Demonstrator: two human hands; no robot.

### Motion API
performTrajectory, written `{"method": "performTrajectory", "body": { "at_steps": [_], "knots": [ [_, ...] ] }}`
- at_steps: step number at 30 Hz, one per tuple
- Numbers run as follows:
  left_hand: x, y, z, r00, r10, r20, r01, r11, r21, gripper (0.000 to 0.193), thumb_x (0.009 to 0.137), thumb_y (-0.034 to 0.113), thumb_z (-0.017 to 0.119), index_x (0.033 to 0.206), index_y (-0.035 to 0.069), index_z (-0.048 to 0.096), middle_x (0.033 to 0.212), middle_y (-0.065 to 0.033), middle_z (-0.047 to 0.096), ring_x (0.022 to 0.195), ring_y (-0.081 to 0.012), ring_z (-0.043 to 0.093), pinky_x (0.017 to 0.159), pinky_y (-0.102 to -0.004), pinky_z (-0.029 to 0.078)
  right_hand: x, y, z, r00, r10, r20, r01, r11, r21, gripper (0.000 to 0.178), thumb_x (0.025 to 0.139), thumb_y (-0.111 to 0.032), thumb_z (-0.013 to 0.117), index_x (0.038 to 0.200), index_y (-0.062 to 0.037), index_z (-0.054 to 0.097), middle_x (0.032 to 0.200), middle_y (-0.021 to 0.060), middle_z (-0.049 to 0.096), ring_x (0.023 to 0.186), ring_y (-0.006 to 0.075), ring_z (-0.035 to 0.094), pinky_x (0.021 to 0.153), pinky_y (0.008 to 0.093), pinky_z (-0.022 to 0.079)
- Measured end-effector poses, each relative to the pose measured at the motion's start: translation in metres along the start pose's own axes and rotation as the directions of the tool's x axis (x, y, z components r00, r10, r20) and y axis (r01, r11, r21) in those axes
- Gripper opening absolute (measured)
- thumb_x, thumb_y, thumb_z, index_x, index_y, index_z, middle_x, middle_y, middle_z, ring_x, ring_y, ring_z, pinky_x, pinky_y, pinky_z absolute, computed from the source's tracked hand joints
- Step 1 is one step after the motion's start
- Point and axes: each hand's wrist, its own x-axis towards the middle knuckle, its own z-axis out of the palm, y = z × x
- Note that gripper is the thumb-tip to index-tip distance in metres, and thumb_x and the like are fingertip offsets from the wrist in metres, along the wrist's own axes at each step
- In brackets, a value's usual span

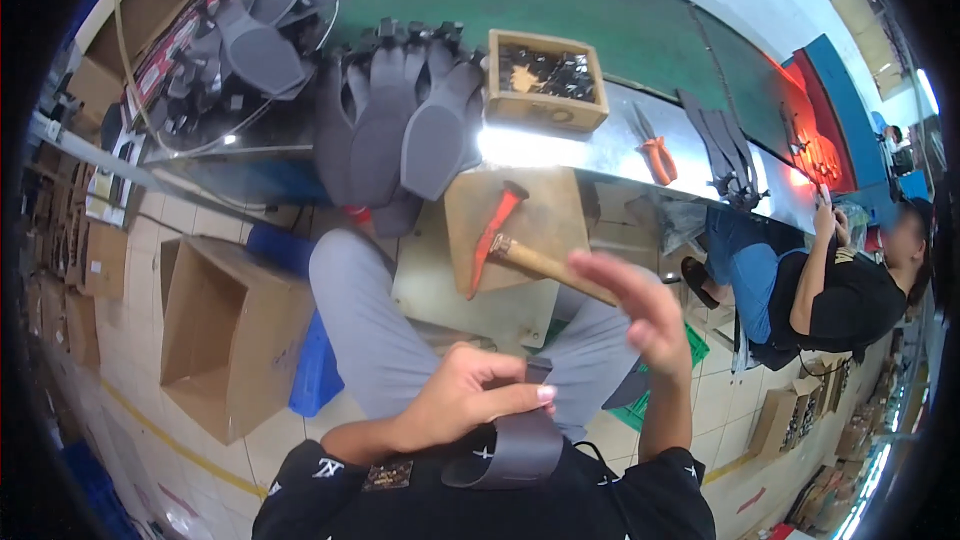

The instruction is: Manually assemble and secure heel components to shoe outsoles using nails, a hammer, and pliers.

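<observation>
My left hand [465, 398] is closed, thumb and fingers pinched on a dark grey sandal [515, 452] held close to my body. Its broad, curved band shows; the rest is hidden by the hand and my lap. Fingers stretched out, my right hand [640, 305] hovers open near the end of a hammer's wooden handle, slightly blurred and holding nothing. The hammer [510, 245], with a red and rusty head, lies on a worn board [560, 202] in front of my knees.
Dark grey sandals [385, 130] pile along the bench edge. Beside them stands a box of small black parts [545, 80], then orange-handled pliers [657, 155] and dark straps [720, 145]. A carton [225, 340] stands at left; a co-worker [850, 280] sits at right.
</observation>
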Motion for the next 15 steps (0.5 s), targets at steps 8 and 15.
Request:
{"method": "performTrajectory", "body": {
  "at_steps": [8, 15],
  "knots": [
    [0.002, 0.009, -0.002, 0.989, 0.011, 0.148, -0.022, 0.997, 0.073, 0.016, 0.092, 0.014, 0.068, 0.096, 0.000, 0.076, 0.085, -0.0070, 0.074, 0.079, -0.0076, 0.064, 0.070, -0.0224, 0.048, -0.005, 0.004, 0.008, 1.000, 0.011, -0.007, -0.011, 0.997, 0.075, 0.018, 0.094, -0.011, 0.061, 0.082, 0.0019, 0.065, 0.083, 0.0115, 0.071, 0.077, 0.0202, 0.068, 0.070, 0.0306, 0.053],
    [-0.001, 0.006, 0.005, 0.996, 0.036, 0.080, -0.031, 0.998, -0.055, 0.027, 0.092, 0.024, 0.070, 0.086, -0.001, 0.074, 0.071, 0.0001, 0.065, 0.068, -0.0033, 0.053, 0.061, -0.0226, 0.040, 0.060, 0.184, -0.076, 0.916, -0.160, -0.367, -0.288, 0.376, -0.881, 0.020, 0.093, -0.019, 0.064, 0.097, -0.0001, 0.068, 0.119, 0.0226, 0.062, 0.103, 0.0363, 0.062, 0.079, 0.0406, 0.050]
  ]
}}
